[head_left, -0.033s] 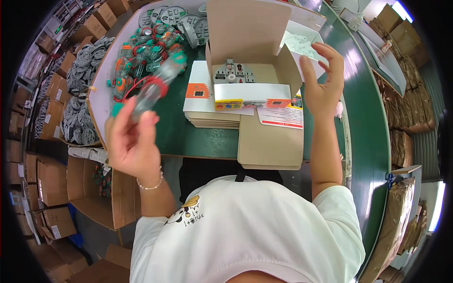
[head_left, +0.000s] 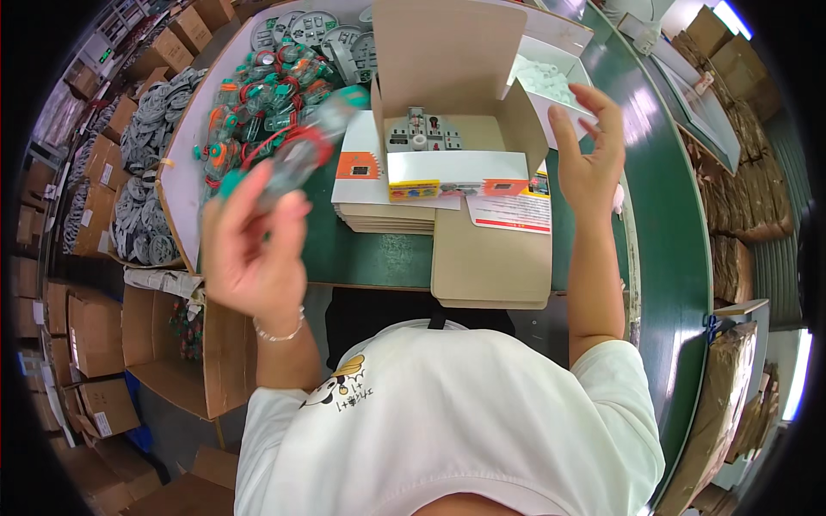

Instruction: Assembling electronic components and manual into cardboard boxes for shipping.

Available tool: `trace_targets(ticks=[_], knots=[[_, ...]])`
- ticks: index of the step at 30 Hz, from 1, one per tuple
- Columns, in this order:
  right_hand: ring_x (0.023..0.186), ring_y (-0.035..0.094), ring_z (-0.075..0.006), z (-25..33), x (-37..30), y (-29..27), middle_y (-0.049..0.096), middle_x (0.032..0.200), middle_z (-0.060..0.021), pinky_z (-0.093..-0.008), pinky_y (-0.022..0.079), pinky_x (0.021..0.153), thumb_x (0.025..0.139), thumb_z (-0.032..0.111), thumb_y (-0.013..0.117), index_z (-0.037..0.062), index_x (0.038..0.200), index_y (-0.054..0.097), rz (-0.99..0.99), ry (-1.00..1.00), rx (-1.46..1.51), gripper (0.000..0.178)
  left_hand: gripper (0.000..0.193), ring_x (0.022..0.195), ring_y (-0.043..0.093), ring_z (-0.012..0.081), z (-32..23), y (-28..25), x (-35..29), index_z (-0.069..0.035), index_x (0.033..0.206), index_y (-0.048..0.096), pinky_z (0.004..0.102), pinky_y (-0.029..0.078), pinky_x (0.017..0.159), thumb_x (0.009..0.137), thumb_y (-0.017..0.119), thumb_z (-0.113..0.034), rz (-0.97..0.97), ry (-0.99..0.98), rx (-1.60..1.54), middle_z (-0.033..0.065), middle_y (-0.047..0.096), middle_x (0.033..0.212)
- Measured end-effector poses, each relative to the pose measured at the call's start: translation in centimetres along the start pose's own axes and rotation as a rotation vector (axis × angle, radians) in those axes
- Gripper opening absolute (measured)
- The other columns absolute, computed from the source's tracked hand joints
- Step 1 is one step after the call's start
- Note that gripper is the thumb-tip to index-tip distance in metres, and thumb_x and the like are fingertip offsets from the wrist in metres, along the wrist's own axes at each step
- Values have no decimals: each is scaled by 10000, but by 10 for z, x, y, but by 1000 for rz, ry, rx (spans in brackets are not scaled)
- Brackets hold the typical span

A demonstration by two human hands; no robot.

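In my left hand (head_left: 258, 249) is a clear plastic tube (head_left: 297, 168) with teal ends and a red cord wound round its middle, blurred by motion. My fingers pinch it near its lower end. It slants up toward an open cardboard box (head_left: 447, 52), brown inside and white outside. Inside the box, on the left, lies a grey round-edged plate (head_left: 443, 133) with small fittings. My right hand (head_left: 594, 163) is just right of the box, fingers curved and apart, holding nothing.
A heap of similar teal-capped tubes (head_left: 267, 95) lies left of the box, with grey round plates (head_left: 314, 27) behind. Flat cardboard blanks (head_left: 490, 267) stack under the box, overhanging the green table's (head_left: 370, 262) near edge. A white box (head_left: 546, 82) of small white parts stands behind right.
My left hand has moved to the right, carrying the clear tube closer to the open box. My right hand stays almost where it was, still apart from the box.
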State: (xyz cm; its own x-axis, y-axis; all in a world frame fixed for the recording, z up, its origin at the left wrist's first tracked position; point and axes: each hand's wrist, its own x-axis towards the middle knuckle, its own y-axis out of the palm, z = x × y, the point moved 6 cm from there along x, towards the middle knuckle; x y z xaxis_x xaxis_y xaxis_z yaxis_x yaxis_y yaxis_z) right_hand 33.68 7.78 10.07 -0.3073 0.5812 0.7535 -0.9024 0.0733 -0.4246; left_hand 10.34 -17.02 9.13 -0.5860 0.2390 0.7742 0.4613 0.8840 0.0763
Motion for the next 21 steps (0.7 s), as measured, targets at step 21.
trace_targets(ticks=[21], knots=[[797, 634, -155, -76, -71, 39, 675, 900, -81, -302, 500, 755, 1016, 403, 537, 30, 1158, 614, 577, 607, 383, 408, 407, 992, 583, 306, 4, 170, -58, -64, 1135, 633, 434, 463, 926, 811, 757, -276, 929, 343, 280, 122, 605, 973]])
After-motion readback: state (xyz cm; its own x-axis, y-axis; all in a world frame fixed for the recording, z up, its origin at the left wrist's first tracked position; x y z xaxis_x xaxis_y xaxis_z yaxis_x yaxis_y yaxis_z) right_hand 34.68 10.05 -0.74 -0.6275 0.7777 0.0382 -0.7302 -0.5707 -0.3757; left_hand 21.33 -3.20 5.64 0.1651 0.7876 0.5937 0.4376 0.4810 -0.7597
